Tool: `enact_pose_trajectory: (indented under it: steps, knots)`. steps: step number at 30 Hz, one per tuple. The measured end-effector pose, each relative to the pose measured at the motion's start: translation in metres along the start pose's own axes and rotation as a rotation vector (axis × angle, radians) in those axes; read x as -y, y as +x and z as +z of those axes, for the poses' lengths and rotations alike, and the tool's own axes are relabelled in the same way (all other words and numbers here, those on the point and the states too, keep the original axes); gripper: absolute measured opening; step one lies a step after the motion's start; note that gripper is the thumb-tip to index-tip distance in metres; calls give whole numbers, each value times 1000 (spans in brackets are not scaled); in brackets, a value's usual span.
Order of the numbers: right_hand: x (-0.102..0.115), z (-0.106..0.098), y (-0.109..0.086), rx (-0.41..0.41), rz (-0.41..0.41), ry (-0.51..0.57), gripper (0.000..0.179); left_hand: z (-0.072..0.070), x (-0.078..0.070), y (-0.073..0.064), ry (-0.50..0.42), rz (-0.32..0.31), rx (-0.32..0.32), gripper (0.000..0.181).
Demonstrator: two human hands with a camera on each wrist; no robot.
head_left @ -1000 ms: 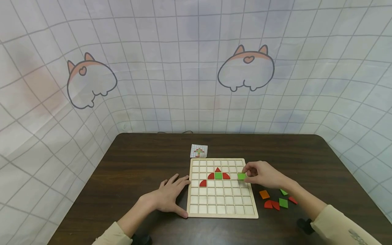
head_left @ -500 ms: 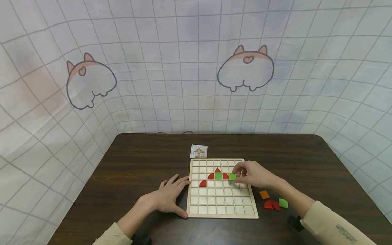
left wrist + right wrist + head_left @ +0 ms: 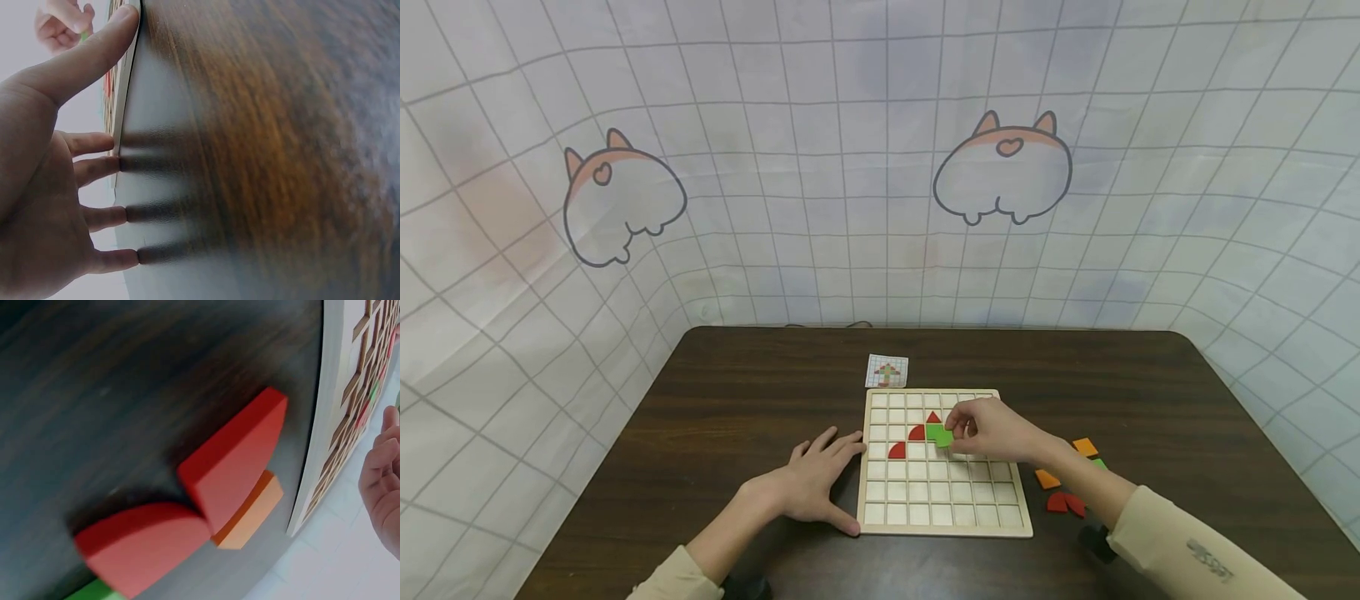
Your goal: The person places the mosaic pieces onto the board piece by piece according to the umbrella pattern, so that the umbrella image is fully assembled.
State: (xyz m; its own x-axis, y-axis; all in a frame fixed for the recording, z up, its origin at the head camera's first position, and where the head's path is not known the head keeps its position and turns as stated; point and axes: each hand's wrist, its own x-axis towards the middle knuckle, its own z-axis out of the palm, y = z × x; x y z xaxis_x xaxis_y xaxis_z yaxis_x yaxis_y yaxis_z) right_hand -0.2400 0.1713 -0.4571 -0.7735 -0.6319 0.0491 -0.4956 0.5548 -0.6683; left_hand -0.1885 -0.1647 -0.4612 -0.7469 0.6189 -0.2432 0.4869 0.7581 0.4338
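Observation:
My right hand (image 3: 992, 429) pinches a green square tile (image 3: 944, 439) above the wooden grid board (image 3: 947, 530). Under it lies another green square (image 3: 932, 431), partly covered, in one of the board's cells. A red triangle (image 3: 933, 417) sits just above that cell, a red quarter-circle tile (image 3: 917, 433) to its left, and another red quarter-circle (image 3: 897, 451) lower left. The right hand hides cells to the right. With fingers spread, my left hand (image 3: 805, 483) touches the board's left edge; in the left wrist view its thumb (image 3: 94, 59) presses the rim.
Loose tiles lie right of the board: orange ones (image 3: 1047, 479), red quarter-circles (image 3: 237, 459) and a green piece (image 3: 97, 592), partly behind my right forearm. A small pattern card (image 3: 887, 371) lies behind the board. A grid-patterned cloth (image 3: 880, 208) hangs beyond the table.
My right hand has moved left across the board with the green square tile, from the right edge to the middle. The left hand has stayed in place.

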Motion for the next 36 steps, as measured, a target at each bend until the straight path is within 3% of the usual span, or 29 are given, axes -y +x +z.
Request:
enact_pose_trajectory:
  steps: [20, 26, 36]
  knots:
    - [15, 23, 16, 9, -5, -48, 17, 1, 2, 0, 4, -6, 6, 109]
    - [21, 28, 21, 14, -8, -105, 15, 0, 2, 0, -4, -11, 5, 108]
    - [25, 32, 28, 43, 37, -166, 20, 1, 1, 0, 5, -7, 3, 108]
